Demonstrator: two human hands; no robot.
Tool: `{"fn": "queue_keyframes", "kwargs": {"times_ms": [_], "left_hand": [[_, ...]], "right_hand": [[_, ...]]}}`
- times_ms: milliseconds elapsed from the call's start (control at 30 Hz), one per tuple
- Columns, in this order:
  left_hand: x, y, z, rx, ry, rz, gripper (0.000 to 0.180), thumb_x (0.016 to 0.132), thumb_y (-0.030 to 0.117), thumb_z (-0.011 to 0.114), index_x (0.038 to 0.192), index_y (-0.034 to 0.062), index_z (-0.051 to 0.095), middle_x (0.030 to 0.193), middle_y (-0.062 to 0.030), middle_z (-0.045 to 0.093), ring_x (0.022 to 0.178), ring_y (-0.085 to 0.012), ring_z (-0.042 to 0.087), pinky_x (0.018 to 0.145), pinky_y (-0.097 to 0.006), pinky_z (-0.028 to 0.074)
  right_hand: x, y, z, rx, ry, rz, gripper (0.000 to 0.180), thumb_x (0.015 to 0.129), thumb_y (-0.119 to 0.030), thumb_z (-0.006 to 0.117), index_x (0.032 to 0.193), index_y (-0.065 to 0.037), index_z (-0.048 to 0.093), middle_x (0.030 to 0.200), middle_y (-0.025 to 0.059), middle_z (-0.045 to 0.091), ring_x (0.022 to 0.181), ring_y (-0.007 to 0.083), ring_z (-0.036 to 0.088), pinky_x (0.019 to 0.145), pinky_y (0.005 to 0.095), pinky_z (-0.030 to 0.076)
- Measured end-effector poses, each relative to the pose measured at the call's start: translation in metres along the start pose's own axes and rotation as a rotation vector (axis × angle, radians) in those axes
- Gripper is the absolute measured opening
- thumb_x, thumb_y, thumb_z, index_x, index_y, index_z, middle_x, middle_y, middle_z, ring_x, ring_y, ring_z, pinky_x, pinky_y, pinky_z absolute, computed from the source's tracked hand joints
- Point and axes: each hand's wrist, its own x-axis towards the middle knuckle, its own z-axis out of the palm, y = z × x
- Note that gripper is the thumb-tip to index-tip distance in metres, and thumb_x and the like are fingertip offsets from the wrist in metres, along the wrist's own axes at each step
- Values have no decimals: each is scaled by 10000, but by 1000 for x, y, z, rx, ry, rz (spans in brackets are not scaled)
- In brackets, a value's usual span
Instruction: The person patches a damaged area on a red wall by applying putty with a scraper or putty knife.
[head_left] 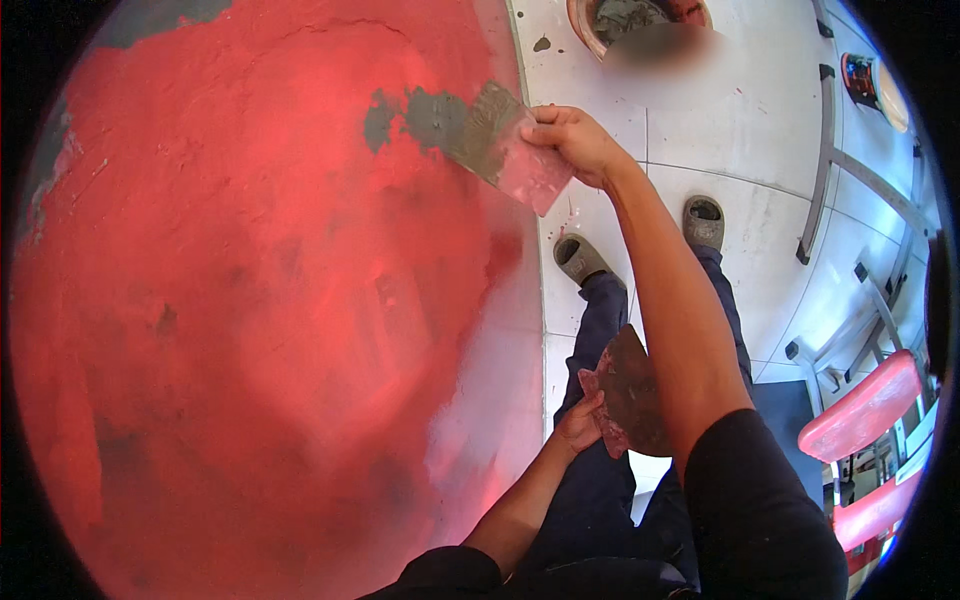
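Observation:
My right hand [580, 140] grips a flat pinkish putty spreader [535, 175], fingers closed on its near end. Grey putty coats the spreader's far edge, which lies against the red wall [300, 250] at the end of a fresh grey putty patch [432, 118]. Lower down, in front of my legs, my left hand [580, 425] holds a second flat plate [640, 395] by its pink-smeared edge. Dark grey putty covers much of that plate, and my right forearm hides part of it.
A round tub [590, 25] with grey putty inside stands on the white tiled floor [735, 240] at the top, partly blurred. Grey metal legs [825, 165] and a pink padded piece [862, 408] are on the right. A paint-stained can [860, 80] sits at the upper right.

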Motion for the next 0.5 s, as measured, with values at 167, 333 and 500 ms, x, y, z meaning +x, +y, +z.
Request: {"fn": "queue_keyframes", "kwargs": {"times_ms": [167,333,500], "left_hand": [[7,-5,-14,-62,-106,-14,497,894,272,518,1330,105,348,1293,-85,455,1171,-246,455,987,-427,346],[6,2,5,-32,-226,16,486,911,312,467,1340,127,332,1284,-79,467,1082,-246,532,858,-416,461],[5,6,11,9,-114,78,447,915,273,467,1333,148,367,1311,-40,445,1184,-203,449,963,-388,380]], "right_hand": [[25,16,-20,674,-173,-100,258,867,-145,533,1074,8,550,977,79,620,840,146,618,775,286,513],[49,20,11,551,-233,-80,230,859,-181,560,1000,0,577,901,62,623,816,139,606,733,298,507],[72,17,37,-65,150,81,230,816,-261,629,826,-31,618,762,42,611,657,126,555,586,283,437]]}}
